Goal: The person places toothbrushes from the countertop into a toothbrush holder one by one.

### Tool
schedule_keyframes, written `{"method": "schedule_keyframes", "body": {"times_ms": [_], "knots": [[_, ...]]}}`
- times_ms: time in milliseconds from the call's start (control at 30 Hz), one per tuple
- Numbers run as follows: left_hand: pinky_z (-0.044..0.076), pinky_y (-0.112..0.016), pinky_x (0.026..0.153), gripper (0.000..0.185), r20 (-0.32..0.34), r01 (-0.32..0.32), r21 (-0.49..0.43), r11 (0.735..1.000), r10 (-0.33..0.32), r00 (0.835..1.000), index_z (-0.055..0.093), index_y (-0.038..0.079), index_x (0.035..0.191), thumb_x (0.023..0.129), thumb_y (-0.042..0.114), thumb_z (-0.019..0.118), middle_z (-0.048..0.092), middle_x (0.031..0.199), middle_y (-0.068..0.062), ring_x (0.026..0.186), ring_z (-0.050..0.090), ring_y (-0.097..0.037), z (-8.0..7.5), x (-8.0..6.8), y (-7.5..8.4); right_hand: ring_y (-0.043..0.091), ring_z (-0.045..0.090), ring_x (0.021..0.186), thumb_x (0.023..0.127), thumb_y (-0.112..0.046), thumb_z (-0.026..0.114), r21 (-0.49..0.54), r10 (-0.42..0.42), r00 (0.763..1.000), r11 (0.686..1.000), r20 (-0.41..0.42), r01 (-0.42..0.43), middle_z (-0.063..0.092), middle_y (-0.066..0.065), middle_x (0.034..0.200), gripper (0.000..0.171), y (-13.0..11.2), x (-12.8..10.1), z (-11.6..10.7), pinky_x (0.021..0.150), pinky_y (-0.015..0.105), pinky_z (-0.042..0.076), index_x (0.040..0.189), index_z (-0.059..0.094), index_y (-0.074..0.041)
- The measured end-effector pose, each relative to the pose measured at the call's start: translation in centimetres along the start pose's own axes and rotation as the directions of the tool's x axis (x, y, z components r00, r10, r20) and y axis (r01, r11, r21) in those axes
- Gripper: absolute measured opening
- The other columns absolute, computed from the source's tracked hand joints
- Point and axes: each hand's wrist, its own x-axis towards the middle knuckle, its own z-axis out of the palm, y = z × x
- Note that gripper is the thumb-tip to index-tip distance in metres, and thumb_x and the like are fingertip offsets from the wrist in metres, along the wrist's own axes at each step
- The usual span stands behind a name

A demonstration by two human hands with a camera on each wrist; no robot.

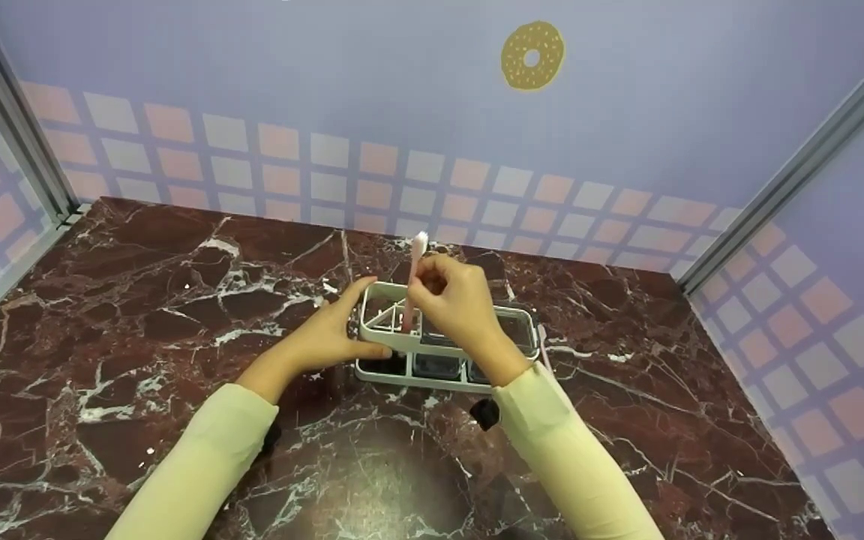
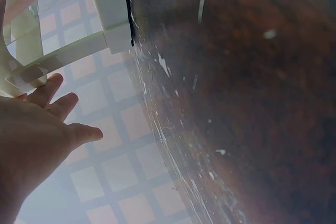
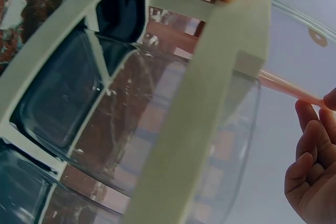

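Observation:
A pale two-tier toothbrush holder (image 1: 396, 343) stands on the table, its lower tier holding dark see-through cups (image 1: 436, 366). My left hand (image 1: 323, 334) grips the left end of the upper tier, thumb at the front and a finger at the back edge. In the left wrist view, other fingers (image 2: 65, 106) extend below the pale frame (image 2: 110, 9). Between thumb and fingertips, my right hand (image 1: 466, 300) pinches a pink toothbrush (image 1: 418, 247), white bristles upward. Its handle passes down into the divided left opening of the upper tier.
A thin pink stick (image 1: 544, 349) leans by the holder's right end. Below the right sleeve shows a small black item (image 1: 484, 414). The dark red marbled table (image 1: 177, 315) meets a lilac wall (image 1: 372, 82) behind, with metal posts (image 1: 784, 180) at the corners.

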Motion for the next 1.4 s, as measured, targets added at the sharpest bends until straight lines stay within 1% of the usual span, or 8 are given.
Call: {"method": "schedule_keyframes", "body": {"times_ms": [167,367,500,600,800,1067,1267,1400], "knots": [[0.004,-0.064,0.114,0.109,-0.008,-0.011,0.024,1.0,0.011,1.0,0.017,0.02,0.153,0.07,0.045,0.083,0.057,0.133,-0.019,0.126,0.05,-0.039,0.1,0.0,-0.1,0.009,0.054,0.057,0.079,-0.004,0.061,-0.034,-0.03,0.999,0.999,0.016,0.031,0.069,0.004,0.072,0.008,0.4,-0.5,0.7,0.051,0.019,0.045,0.083,0.068,-0.002],[0.024,-0.062,0.111,0.108,-0.007,-0.005,-0.014,1.0,0.005,1.0,0.018,0.021,0.153,0.07,0.042,0.084,0.058,0.132,-0.016,0.119,0.055,-0.036,0.0,-0.1,-0.1,0.014,0.058,0.057,0.079,-0.006,0.062,-0.084,-0.073,0.997,0.994,0.036,0.076,0.071,0.006,0.074,0.008,0.7,-0.9,1.2,0.052,0.019,0.045,0.082,0.068,-0.002],[0.015,-0.064,0.113,0.108,-0.006,-0.009,-0.009,1.0,0.009,1.0,0.018,0.021,0.153,0.07,0.044,0.083,0.057,0.133,-0.015,0.122,0.053,-0.036,0.0,-0.1,-0.1,0.012,0.057,0.058,0.079,-0.007,0.063,-0.121,-0.08,0.996,0.989,0.043,0.085,0.071,0.005,0.075,0.008,0.7,-1.1,1.4,0.054,0.02,0.046,0.083,0.069,-0.004],[0.016,-0.062,0.114,0.108,-0.008,-0.01,-0.017,1.0,0.01,1.0,0.019,0.022,0.153,0.07,0.043,0.084,0.058,0.131,-0.014,0.121,0.054,-0.035,0.0,-0.1,-0.1,0.009,0.053,0.056,0.079,-0.008,0.064,-0.15,-0.078,0.996,0.985,0.048,0.084,0.071,0.003,0.075,0.007,0.8,-1.2,1.5,0.052,0.02,0.043,0.082,0.069,-0.005],[0.038,-0.056,0.105,0.107,-0.003,0.0,-0.039,0.999,-0.001,1.0,0.019,0.023,0.153,0.071,0.039,0.085,0.06,0.127,-0.014,0.113,0.058,-0.032,0.1,-0.2,0.0,0.007,0.05,0.053,0.078,-0.009,0.065,-0.17,-0.078,0.995,0.982,0.056,0.086,0.072,0.002,0.075,0.007,0.8,-1.1,1.7,0.05,0.02,0.04,0.083,0.07,-0.006],[0.026,-0.061,0.11,0.108,0.005,0.019,-0.018,1.0,-0.018,1.0,0.017,0.022,0.154,0.071,0.041,0.083,0.058,0.131,-0.015,0.119,0.055,-0.034,0.0,-0.2,0.4,0.005,0.048,0.052,0.079,-0.01,0.064,-0.163,-0.031,0.998,0.986,0.061,0.041,0.073,0.002,0.077,0.008,0.8,-0.9,2.0,0.047,0.019,0.036,0.084,0.07,-0.007],[0.039,-0.055,0.104,0.107,0.007,0.016,-0.038,0.999,-0.016,1.0,0.017,0.021,0.153,0.071,0.038,0.084,0.06,0.127,-0.016,0.113,0.058,-0.032,0.0,-0.2,0.2,0.006,0.055,0.054,0.079,-0.011,0.063,-0.155,-0.004,0.998,0.988,0.066,0.014,0.072,0.001,0.076,0.009,1.0,-0.6,2.1,0.049,0.019,0.042,0.084,0.07,-0.007],[0.041,-0.054,0.102,0.107,0.011,0.013,-0.048,0.999,-0.013,1.0,0.017,0.021,0.153,0.071,0.04,0.084,0.06,0.126,-0.017,0.112,0.058,-0.033,-0.1,-0.2,0.2,0.008,0.059,0.057,0.08,-0.011,0.063,-0.151,0.018,0.997,0.989,0.076,-0.006,0.072,0.002,0.077,0.01,1.0,-0.4,2.1,0.051,0.019,0.047,0.086,0.07,-0.007]]}}
